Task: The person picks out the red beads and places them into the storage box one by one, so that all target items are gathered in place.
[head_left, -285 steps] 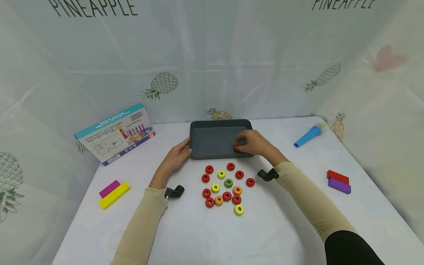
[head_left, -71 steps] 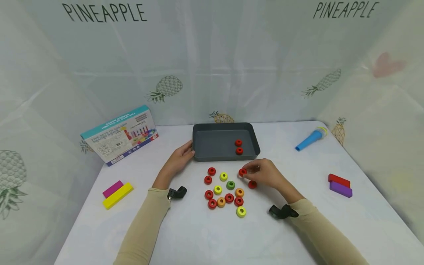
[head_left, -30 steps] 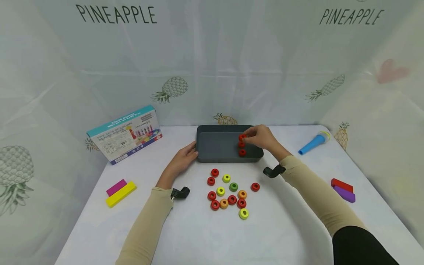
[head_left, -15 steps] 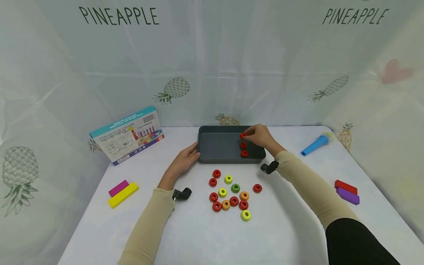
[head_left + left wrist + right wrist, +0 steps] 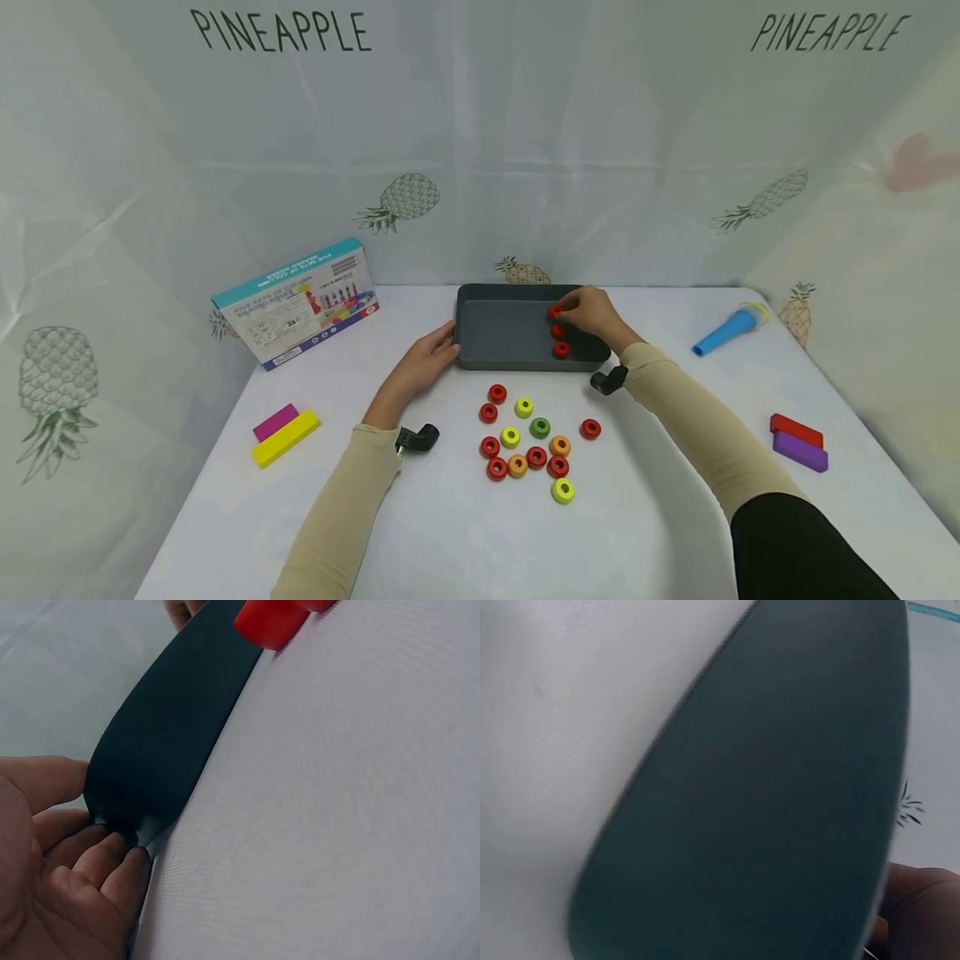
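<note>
A dark grey tray (image 5: 498, 333) stands at the back of the table. My left hand (image 5: 427, 360) holds its left side. In the left wrist view, the left thumb meets the tray's rim while the bent fingers (image 5: 112, 862) press against its lower corner. My right hand (image 5: 592, 312) reaches over the tray's right part and pinches a red ring bead (image 5: 556, 311) between thumb and fingertips. Two more red beads, a middle one (image 5: 558, 331) and a near one (image 5: 561, 350), form a column with it in the tray. The tray wall (image 5: 765, 795) hides most of that hand in the right wrist view.
In front of the tray lie several loose ring beads: red (image 5: 590, 429), yellow (image 5: 563, 490), green (image 5: 540, 427) and orange (image 5: 517, 465). At left are a box (image 5: 300, 304) and magenta and yellow blocks (image 5: 287, 437); at right, a blue toy microphone (image 5: 727, 331) and red and purple blocks (image 5: 799, 450).
My right hand took a red bead from the table and carried it to the far end of the column in the tray, shifting slightly there. The left hand stayed at the tray.
</note>
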Motion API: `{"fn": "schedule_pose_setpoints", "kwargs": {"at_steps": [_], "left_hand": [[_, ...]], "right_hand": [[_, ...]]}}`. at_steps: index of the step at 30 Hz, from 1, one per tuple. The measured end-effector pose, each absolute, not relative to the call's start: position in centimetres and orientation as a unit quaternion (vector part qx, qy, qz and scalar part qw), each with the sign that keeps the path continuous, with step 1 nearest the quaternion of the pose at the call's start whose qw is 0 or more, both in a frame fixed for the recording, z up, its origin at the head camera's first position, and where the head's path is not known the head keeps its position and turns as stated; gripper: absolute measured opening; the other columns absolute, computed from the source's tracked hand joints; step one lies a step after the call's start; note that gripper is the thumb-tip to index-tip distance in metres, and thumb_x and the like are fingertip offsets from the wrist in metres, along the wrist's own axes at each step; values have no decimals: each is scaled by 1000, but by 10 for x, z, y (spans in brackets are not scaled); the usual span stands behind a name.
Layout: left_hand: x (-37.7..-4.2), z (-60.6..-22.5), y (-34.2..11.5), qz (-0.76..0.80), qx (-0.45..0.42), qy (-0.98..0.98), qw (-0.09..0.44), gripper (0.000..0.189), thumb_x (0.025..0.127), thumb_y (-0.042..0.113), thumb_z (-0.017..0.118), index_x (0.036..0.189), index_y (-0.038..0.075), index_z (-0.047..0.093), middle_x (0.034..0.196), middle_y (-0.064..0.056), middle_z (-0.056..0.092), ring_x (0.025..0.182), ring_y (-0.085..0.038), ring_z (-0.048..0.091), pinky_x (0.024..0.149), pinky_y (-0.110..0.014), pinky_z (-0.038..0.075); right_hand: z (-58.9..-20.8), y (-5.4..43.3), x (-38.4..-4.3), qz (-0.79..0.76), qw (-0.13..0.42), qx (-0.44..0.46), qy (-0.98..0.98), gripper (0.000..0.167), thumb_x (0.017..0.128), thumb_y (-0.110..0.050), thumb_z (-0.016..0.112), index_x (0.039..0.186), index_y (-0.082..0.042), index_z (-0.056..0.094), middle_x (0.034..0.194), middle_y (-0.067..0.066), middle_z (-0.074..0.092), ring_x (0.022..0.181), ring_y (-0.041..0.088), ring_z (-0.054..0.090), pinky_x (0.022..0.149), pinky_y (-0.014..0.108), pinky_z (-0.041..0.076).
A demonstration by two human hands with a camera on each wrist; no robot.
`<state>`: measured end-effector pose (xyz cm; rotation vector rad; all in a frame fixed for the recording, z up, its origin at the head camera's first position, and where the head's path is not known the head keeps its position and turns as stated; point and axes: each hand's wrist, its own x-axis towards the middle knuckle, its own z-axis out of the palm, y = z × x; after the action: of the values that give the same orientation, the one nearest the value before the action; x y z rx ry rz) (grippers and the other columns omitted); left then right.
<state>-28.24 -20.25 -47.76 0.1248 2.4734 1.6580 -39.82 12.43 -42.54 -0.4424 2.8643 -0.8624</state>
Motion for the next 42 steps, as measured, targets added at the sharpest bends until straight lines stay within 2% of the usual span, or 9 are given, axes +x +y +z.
{"fn": "schedule_pose_setpoints", "kwargs": {"at_steps": [6, 23, 30, 42], "left_hand": [[-284, -473, -200, 557, 49, 825, 80, 61, 106, 29, 54, 161, 23, 29, 164, -3, 35, 148, -19, 41, 122, -41, 34], [-287, -473, -198, 547, 43, 831, 88, 62, 105, 30, 54, 161, 26, 29, 164, -2, 36, 148, -19, 41, 123, -42, 32], [-287, -475, -198, 546, 35, 833, 90, 62, 105, 32, 55, 161, 29, 28, 163, 0, 37, 148, -17, 41, 123, -42, 33], [-284, -477, -201, 534, 43, 841, 72, 61, 105, 31, 55, 161, 25, 31, 162, -4, 40, 148, -19, 41, 125, -42, 30]], "right_hand": [[-426, 127, -399, -264, 61, -145, 952, 33, 95, -17, 70, 122, 3, 71, 122, 22, 71, 109, 36, 66, 94, 48, 57], [-424, 131, -398, -263, 70, -146, 951, 33, 94, -14, 71, 122, 3, 71, 123, 23, 70, 110, 37, 67, 94, 49, 57], [-418, 135, -396, -269, 56, -156, 949, 34, 95, -15, 69, 124, 2, 69, 125, 22, 70, 114, 38, 66, 95, 50, 57], [-413, 142, -378, -285, 43, -168, 943, 34, 95, -14, 70, 125, 2, 69, 122, 21, 71, 110, 37, 68, 92, 49, 58]]}}
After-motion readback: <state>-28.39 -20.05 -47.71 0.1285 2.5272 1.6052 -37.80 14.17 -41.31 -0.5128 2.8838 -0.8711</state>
